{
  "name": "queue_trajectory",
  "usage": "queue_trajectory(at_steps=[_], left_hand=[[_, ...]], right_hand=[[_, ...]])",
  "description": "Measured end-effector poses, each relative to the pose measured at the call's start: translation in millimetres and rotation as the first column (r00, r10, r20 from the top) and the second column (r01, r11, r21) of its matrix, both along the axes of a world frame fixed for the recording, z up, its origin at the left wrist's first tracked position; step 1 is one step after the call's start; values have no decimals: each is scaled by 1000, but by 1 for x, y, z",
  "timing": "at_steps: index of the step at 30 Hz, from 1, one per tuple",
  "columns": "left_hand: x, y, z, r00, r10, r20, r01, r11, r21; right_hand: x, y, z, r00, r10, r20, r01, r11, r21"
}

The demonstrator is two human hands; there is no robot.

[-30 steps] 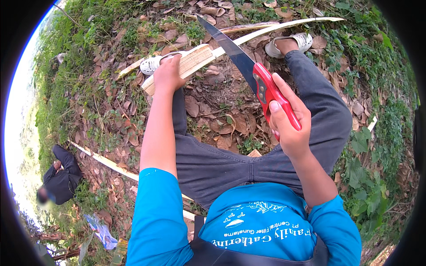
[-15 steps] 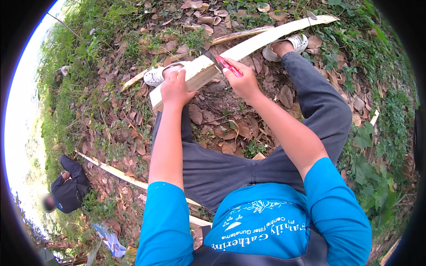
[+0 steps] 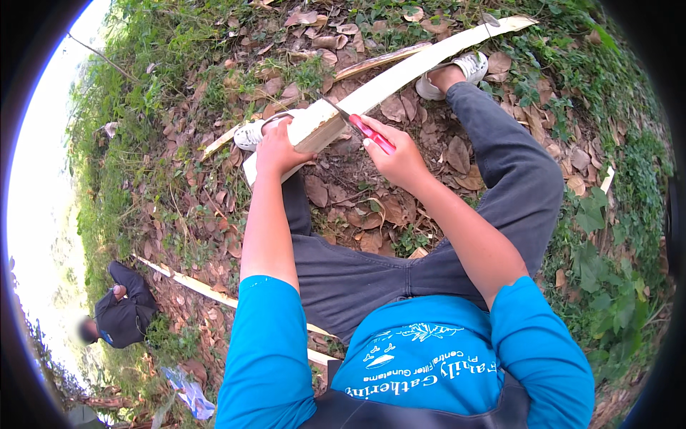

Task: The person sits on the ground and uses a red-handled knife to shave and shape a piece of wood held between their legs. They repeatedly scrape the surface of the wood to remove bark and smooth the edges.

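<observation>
A long pale wooden plank (image 3: 400, 70) runs from between my feet up to the far right. At its near-left end lies a thick block-like part (image 3: 318, 137), and my left hand (image 3: 279, 149) grips this end, thumb along the near side and fingers over the top. My right hand (image 3: 399, 159) is closed around the red handle of a thin dark-bladed tool (image 3: 373, 134). Its blade lies across the plank's top, just right of my left hand. Whether it is a saw or a knife, I cannot tell.
My shoes (image 3: 471, 67) stand on either side of the plank. Dry leaves and weeds cover the ground. A thin wooden strip (image 3: 382, 60) lies behind the plank, another long strip (image 3: 189, 281) at the left. A person in dark clothes (image 3: 127, 309) sits far left, above a plastic bag (image 3: 189, 393).
My right hand has drawn the red-handled tool slightly back toward me, its blade still across the wood. My left hand keeps its grip. The whole view has shifted a little.
</observation>
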State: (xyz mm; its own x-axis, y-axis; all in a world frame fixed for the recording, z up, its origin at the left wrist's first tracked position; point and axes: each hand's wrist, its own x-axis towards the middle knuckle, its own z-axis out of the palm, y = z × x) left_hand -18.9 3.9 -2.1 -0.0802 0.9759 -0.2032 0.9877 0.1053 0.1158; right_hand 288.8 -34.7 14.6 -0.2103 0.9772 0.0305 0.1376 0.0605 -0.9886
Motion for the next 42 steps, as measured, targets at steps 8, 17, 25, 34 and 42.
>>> queue_trajectory(at_steps=[8, 17, 25, 34, 42], left_hand=[[1, -5, 2, 1000, 17, -7, -17, 1000, 21], [20, -10, 2, 997, 63, -42, -59, 995, 76], [4, 9, 0, 999, 51, -5, -52, 997, -56], [-45, 35, -19, 977, 3, 212, 21, 994, -110], [25, -2, 7, 995, 6, -96, 0, 998, 62]], right_hand=[[81, -92, 64, 995, 47, -82, -55, 993, -100], [-17, 32, -16, 999, -38, -33, 38, 999, 4], [-31, 36, -10, 972, -137, -192, 97, 974, -206], [-5, -15, 12, 907, -174, -384, 153, 985, -85], [5, 15, -1, 922, -172, -347, 161, 985, -60]])
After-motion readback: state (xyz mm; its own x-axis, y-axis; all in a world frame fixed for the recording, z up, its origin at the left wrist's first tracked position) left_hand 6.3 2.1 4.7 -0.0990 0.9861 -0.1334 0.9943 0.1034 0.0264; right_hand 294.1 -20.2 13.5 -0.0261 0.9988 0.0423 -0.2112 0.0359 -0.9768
